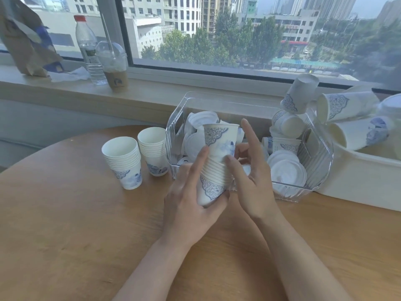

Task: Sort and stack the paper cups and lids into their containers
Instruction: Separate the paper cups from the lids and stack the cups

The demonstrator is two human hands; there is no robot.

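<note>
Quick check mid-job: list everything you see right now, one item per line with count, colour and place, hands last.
held cup stack: one, white with blue pattern, above the table in front of the clear bin
table stacks: two, white and blue, upright left of the bin
clear bin: one, transparent, table's far edge
lids: many, white, loose in the bin
loose cups: several, white and blue, in the bin's right part
white tub: one, right of the bin, holding more cups
water bottle: one, clear, red cap, windowsill
iced drink: one, domed lid, windowsill
paper bag: one, brown, windowsill
left hand: grips the stack's base
right hand: fingers touch the stack's side
</note>
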